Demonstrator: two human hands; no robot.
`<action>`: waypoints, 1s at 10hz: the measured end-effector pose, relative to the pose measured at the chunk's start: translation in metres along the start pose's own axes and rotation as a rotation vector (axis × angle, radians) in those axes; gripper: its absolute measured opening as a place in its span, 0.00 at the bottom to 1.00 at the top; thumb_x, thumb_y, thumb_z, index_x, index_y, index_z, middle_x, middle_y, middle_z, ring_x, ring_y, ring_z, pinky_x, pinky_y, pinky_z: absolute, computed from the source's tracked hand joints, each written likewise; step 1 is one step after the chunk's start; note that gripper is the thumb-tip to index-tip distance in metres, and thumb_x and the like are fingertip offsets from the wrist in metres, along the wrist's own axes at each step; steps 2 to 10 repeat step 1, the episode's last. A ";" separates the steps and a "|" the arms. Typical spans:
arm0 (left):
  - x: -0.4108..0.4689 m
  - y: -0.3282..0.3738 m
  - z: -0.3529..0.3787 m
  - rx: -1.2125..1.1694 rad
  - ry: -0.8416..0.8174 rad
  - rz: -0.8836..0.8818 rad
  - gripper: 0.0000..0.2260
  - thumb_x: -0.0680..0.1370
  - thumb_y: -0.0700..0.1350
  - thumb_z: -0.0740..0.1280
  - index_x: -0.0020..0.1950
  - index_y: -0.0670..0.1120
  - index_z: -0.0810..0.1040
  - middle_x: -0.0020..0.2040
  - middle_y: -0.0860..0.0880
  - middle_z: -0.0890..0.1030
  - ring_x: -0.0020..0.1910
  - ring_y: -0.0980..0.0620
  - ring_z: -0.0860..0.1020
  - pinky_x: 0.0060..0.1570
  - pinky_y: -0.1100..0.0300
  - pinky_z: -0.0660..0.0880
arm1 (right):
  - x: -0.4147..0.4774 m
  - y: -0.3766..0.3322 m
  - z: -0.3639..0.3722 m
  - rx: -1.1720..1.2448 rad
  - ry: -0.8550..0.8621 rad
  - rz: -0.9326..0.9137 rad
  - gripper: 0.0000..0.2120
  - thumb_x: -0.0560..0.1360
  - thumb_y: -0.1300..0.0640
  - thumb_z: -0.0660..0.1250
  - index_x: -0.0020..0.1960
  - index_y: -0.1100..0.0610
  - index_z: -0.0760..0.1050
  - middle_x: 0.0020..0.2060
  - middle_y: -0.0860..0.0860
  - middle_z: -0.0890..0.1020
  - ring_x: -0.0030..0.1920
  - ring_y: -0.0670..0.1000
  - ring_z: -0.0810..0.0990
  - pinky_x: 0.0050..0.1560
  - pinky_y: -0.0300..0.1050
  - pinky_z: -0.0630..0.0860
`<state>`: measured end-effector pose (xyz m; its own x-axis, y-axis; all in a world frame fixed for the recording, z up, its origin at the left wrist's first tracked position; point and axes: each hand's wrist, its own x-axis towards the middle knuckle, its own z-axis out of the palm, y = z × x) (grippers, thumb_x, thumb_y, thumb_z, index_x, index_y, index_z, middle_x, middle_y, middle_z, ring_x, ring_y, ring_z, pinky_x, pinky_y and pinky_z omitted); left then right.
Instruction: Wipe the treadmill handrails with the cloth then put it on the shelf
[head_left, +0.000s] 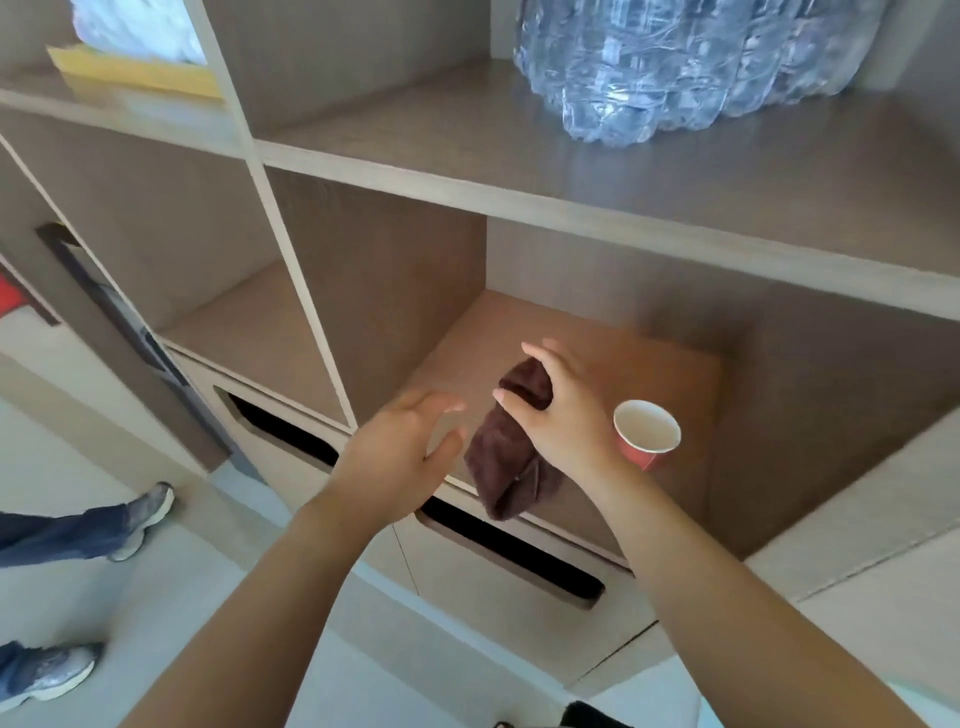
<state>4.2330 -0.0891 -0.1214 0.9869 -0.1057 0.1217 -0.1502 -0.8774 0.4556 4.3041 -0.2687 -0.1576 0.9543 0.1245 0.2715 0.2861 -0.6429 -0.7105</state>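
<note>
At the mouth of a lower shelf compartment (597, 353), the right hand (561, 410) grips the bunched upper end of a dark brown cloth (498, 457), with its thumb and curled fingers closed round the fabric. The rest of the cloth hangs down across the compartment's front edge. Whether it touches the board cannot be told. The left hand (400, 447) is just beside the cloth on its left, fingers loosely spread and holding nothing. Just right of the right wrist, a red paper cup (647, 434) stands upright on the compartment floor. Below the compartment are drawer fronts with dark slot openings (509, 545). On the shelf above sits a wrapped pack of water bottles (675, 67). At far left, another person's legs (78, 525) in jeans and grey trainers stand on the floor.
</note>
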 end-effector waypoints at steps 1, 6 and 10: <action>0.014 -0.015 -0.009 -0.042 -0.018 0.077 0.16 0.77 0.52 0.58 0.63 0.52 0.73 0.62 0.53 0.74 0.55 0.50 0.76 0.53 0.55 0.74 | -0.003 -0.006 0.006 0.046 0.068 0.028 0.25 0.72 0.45 0.69 0.67 0.49 0.69 0.71 0.49 0.67 0.72 0.48 0.62 0.70 0.46 0.61; 0.014 -0.015 -0.009 -0.042 -0.018 0.077 0.16 0.77 0.52 0.58 0.63 0.52 0.73 0.62 0.53 0.74 0.55 0.50 0.76 0.53 0.55 0.74 | -0.003 -0.006 0.006 0.046 0.068 0.028 0.25 0.72 0.45 0.69 0.67 0.49 0.69 0.71 0.49 0.67 0.72 0.48 0.62 0.70 0.46 0.61; 0.014 -0.015 -0.009 -0.042 -0.018 0.077 0.16 0.77 0.52 0.58 0.63 0.52 0.73 0.62 0.53 0.74 0.55 0.50 0.76 0.53 0.55 0.74 | -0.003 -0.006 0.006 0.046 0.068 0.028 0.25 0.72 0.45 0.69 0.67 0.49 0.69 0.71 0.49 0.67 0.72 0.48 0.62 0.70 0.46 0.61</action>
